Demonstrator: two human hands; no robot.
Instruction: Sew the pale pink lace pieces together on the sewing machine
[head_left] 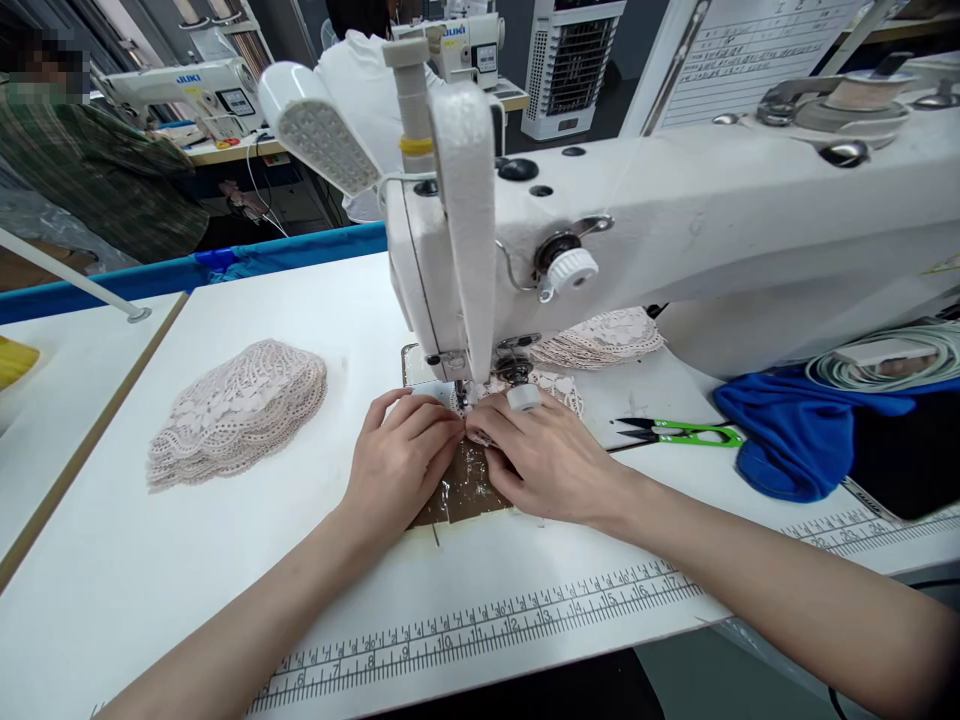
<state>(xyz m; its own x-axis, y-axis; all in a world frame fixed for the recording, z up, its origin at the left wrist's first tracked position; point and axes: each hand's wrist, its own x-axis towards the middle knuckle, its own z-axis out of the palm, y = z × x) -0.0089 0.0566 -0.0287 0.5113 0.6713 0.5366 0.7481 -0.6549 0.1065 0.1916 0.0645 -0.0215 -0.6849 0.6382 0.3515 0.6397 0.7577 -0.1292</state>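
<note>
Beneath the needle end of a white sewing machine (645, 210), a lace piece (564, 388) is seen midway between the left and right edges of the table (360, 620); it is partly covered by the right hand (551, 455), whose fingers are curled close together, with the thumb tucked below; the left hand (401, 445) is placed just beside the presser foot (462, 395), its fingers bent and set together; whether lace is clamped between the fingers of either hand cannot be told; below both hands a brown plate (469, 490) is shown; towards the left edge a lace stack (240, 415) is laid, and a second pile (600, 338) is partly hidden behind the machine head; towards the right edge green snips (694, 433) are laid beside a blue cloth (795, 440); along the near edge a ruler scale (517, 625) is marked.
</note>
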